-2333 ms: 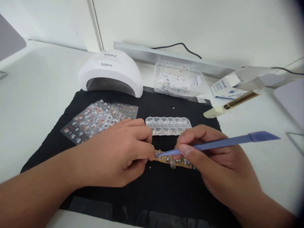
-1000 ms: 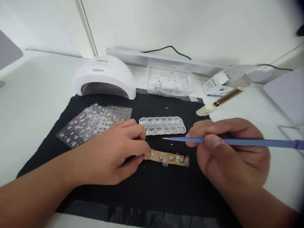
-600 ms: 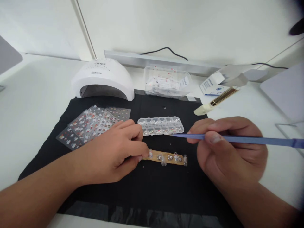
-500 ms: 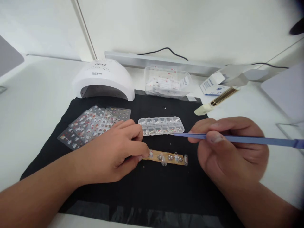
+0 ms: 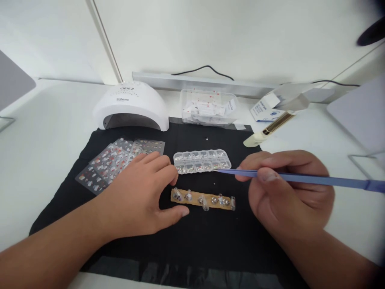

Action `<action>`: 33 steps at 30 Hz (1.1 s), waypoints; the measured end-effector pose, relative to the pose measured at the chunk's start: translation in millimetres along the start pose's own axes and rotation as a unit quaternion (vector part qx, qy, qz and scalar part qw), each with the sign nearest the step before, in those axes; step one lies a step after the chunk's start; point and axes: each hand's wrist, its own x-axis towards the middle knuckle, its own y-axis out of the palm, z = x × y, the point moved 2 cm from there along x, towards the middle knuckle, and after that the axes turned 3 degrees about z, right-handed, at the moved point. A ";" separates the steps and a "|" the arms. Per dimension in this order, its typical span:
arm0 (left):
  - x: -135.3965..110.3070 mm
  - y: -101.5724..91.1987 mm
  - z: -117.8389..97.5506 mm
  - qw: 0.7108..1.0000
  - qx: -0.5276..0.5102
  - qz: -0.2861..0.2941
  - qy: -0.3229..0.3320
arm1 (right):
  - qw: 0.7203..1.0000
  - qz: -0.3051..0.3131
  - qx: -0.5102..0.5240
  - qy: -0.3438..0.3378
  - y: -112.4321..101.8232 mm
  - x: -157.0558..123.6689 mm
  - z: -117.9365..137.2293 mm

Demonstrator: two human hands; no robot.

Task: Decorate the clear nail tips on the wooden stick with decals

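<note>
A tan strip [image 5: 196, 198] carrying several clear nail tips with small gems lies on a black mat [image 5: 186, 245]. My left hand [image 5: 141, 196] rests flat on the mat just left of the strip, fingers loosely apart and holding nothing. My right hand [image 5: 285, 192] pinches blue tweezers [image 5: 300, 178], whose fine tip points left at the near right edge of a clear compartment box of rhinestones [image 5: 202, 161].
Sticker sheets [image 5: 111, 162] lie fanned on the mat's left. Behind stand a white nail lamp [image 5: 130, 106], a clear tub of packets [image 5: 208, 107], a small white and blue carton [image 5: 266, 110] and a cream and gold tool [image 5: 266, 130]. Loose gems dot the mat.
My left hand has let go of the strip's left end and opened flat. The tweezers lifted off the strip and their tip moved up to the rhinestone box.
</note>
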 end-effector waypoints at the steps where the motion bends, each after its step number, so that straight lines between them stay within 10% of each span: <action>1: 0.1 0.6 -0.7 1.000 0.005 0.000 -0.002 | 1.000 0.000 -0.002 0.003 0.1 0.1 -0.1; 17: -0.9 0.4 -2.9 0.999 -0.015 0.029 0.028 | 1.000 0.011 0.001 -0.022 -3.4 2.6 -4.4; 22: -1.6 -8.8 1.9 0.998 -0.025 -0.043 0.031 | 1.000 0.016 0.006 -0.023 -5.2 2.3 -4.3; 28: -1.5 -30.7 29.6 0.975 0.022 -0.184 -0.122 | 0.997 0.065 -0.016 -0.028 -4.6 -0.5 -7.0; 33: -1.6 -39.4 44.1 0.949 0.160 -0.122 -0.242 | 0.986 0.134 -0.090 -0.046 -7.8 -3.5 -14.0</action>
